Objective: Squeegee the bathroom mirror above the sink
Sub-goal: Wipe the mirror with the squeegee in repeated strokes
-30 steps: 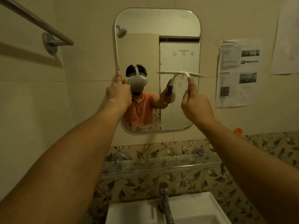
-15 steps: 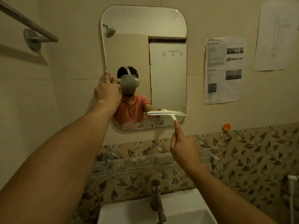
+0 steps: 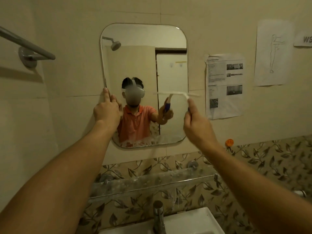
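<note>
Glass mirror (image 3: 143,53) is touched at its left edge by the left hand (image 3: 106,112), fingers straight. At mid-height on the right, a white squeegee (image 3: 175,94) is gripped by the right hand (image 3: 197,125) directly below; its blade lies level, overhanging the right edge.

The tiled wall (image 3: 67,115) carries a rounded mirror (image 3: 143,56), a towel bar (image 3: 27,43) to its left, printed sheets (image 3: 224,85) and an orange hook (image 3: 229,142) to its right. Below, a white-flecked glass shelf (image 3: 152,181) juts above the sink (image 3: 185,222).
</note>
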`<state>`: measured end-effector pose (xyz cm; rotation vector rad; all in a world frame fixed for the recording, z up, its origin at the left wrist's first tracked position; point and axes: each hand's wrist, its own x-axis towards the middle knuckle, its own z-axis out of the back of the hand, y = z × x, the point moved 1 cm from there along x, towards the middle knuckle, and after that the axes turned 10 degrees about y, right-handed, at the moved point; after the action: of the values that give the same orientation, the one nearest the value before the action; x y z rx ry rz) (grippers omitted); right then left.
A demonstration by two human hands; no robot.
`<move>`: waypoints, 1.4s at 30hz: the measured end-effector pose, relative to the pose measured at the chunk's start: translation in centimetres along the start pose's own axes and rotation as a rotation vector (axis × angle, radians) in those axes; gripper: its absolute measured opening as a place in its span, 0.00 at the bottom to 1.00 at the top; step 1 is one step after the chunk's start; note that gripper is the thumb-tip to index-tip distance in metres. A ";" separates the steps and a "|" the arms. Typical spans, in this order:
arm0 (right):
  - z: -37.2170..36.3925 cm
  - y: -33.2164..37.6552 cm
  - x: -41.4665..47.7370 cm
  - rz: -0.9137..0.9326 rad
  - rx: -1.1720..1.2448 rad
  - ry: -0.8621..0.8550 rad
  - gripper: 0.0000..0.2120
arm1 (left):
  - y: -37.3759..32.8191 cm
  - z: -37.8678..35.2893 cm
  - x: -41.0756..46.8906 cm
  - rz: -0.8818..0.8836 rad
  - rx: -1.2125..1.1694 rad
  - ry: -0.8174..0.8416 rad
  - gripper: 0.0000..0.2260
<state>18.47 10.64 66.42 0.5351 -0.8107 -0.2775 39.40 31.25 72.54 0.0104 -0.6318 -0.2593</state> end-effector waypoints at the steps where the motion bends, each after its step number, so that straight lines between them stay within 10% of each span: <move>1: 1.4 1.0 1.8 0.009 -0.013 -0.019 0.26 | 0.0 0.0 0.0 0.000 0.001 0.005 0.34; 12: 5.8 5.1 10.5 0.035 -0.066 -0.107 0.26 | -0.2 0.1 0.0 -0.012 0.018 0.006 0.34; 42: -10.9 -1.9 -5.8 -0.271 0.076 -0.056 0.30 | 0.6 -0.1 -0.2 -0.045 0.018 -0.039 0.31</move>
<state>22.75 15.38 55.65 0.7124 -0.8048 -0.5144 39.43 31.86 72.35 0.0370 -0.6733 -0.2980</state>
